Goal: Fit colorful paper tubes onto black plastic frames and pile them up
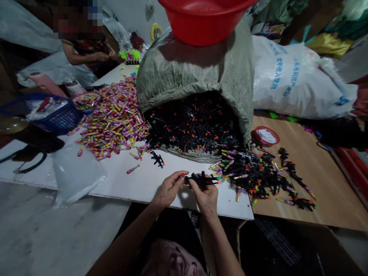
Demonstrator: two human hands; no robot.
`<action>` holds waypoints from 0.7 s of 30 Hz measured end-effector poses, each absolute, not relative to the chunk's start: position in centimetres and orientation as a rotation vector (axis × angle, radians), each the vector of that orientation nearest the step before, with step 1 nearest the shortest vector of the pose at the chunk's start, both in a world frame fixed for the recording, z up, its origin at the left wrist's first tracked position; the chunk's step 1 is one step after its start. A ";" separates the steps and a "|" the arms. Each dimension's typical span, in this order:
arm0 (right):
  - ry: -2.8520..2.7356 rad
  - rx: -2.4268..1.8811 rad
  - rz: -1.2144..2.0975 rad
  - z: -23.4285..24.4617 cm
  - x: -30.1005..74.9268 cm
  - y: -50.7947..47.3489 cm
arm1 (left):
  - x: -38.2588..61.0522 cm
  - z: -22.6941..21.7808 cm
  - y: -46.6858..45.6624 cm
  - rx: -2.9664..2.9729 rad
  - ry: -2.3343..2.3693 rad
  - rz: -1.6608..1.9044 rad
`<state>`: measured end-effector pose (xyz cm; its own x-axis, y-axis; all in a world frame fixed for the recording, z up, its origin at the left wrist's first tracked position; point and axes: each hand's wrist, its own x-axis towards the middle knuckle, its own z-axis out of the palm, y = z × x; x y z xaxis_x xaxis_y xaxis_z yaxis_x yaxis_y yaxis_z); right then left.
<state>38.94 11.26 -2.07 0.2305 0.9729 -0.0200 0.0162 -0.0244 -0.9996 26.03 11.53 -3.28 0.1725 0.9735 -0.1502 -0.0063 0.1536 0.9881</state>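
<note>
My right hand (pixel 207 198) is closed around a black toy gun (pixel 203 179) with an orange and green tip, held level above the white table edge. My left hand (pixel 168 189) pinches a small red piece (pixel 182 176) at the gun's rear end; the fingers hide most of it, and whether it is joined to the gun I cannot tell. Just beyond my hands, a single toy gun (pixel 156 158) and a pink and yellow tube (pixel 133 169) lie on the white tabletop (pixel 115 184).
A grey-green sack (pixel 184 69) spills black toy guns (pixel 198 130); a red basin (pixel 207 23) rests on top. Colourful tubes (pixel 115 115) are heaped left, guns with tubes (pixel 261 176) right. A blue basket (pixel 57 115) and plastic bag (pixel 76 172) sit left. Another person's hands (pixel 105 56) work behind.
</note>
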 end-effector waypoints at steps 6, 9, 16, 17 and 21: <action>-1.021 -1.426 0.946 -2.6 38.9 10.5 | 26.5 -2.6 10.7 1.418 1.207 0.970; -0.995 -1.471 0.952 -2.7 39.0 10.2 | 26.8 -2.9 10.3 1.458 1.250 0.975; -1.005 -1.456 0.996 -0.7 38.9 9.4 | 27.0 -4.7 10.1 1.411 1.373 0.996; -0.995 -1.450 1.007 -0.6 38.8 9.5 | 27.0 -5.2 10.3 1.484 1.376 1.015; -0.928 -1.448 1.033 -0.8 38.6 9.6 | 26.9 -7.1 10.2 1.859 1.422 1.202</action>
